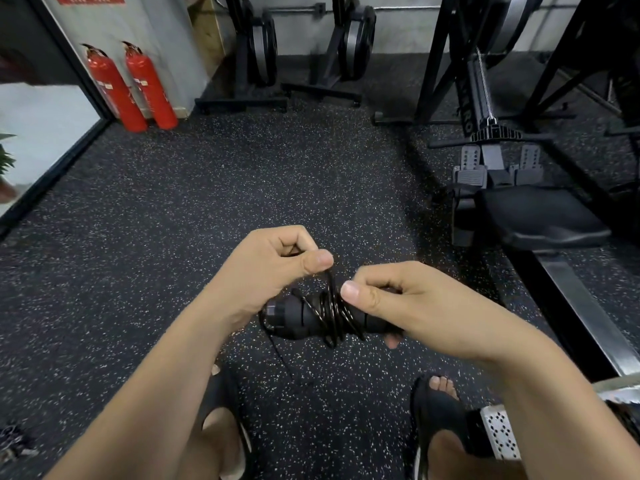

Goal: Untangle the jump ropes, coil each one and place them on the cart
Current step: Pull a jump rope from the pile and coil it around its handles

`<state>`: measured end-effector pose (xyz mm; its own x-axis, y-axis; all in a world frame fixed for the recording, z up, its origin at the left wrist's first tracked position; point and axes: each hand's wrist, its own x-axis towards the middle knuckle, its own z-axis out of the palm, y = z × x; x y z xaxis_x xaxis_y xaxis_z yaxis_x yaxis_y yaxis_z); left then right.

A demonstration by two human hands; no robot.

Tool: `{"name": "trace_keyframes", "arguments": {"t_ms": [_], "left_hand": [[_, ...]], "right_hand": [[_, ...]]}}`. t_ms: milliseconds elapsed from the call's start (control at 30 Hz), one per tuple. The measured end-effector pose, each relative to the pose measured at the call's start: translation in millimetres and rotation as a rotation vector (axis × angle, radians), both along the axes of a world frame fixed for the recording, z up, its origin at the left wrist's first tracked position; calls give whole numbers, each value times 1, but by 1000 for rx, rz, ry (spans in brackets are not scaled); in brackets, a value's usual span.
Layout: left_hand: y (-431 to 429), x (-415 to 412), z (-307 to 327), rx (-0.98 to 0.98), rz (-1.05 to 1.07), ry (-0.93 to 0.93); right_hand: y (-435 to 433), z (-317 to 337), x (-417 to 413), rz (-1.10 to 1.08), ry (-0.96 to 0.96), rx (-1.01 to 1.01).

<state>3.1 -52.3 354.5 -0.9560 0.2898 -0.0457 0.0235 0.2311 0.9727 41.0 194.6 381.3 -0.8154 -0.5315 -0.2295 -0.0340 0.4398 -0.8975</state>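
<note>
Speckled gym floor (166, 202); jump rope (304, 318) held mid-air above the feet. Right grip (408, 306) clasps the handles (284, 311); left grip (273, 268) pinches the thin cord (331, 299). Judged light, springy, slick; best held by the handles.

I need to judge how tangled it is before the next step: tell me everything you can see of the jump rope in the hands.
The jump rope is black: thick matte handles lying roughly level above the speckled floor, with thin glossy cord wound crosswise around them in several turns. The right hand grips the handles' right end; the left hand pinches the cord above. One strand hangs down from the left end.
</note>
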Motion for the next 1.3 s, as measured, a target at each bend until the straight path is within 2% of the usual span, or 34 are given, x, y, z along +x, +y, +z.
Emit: {"name": "trace_keyframes", "arguments": {"t_ms": [100,167,433,533,600,667,767,867,1033,1300], "left_hand": [[2,-3,-5,22,-130,-47],[8,0,-8,133,-171,-72],[38,6,-11,161,38,-196],[48,9,-10,90,-15,-180],[52,12,-10,-2,-54,-177],[54,13,-14,-91,-59,-148],[55,12,-15,-249,-49,-69],[51,11,-13,-310,-86,-29],[43,14,-6,-366,-141,31],[19,4,0,-155,45,106]], "right_hand": [[1,6,4,30,-38,-174],[2,7,5,6,-53,-269],[4,7,2,-262,-7,-594],[4,7,-4,-457,84,-655],[8,4,-10,-581,202,-561],[12,-2,-15,-635,325,-378],[13,-11,-15,-604,458,-100],[9,-19,-14,-527,515,86],[9,-30,-15,-470,425,293],[6,-15,-10,-284,181,230]]}}
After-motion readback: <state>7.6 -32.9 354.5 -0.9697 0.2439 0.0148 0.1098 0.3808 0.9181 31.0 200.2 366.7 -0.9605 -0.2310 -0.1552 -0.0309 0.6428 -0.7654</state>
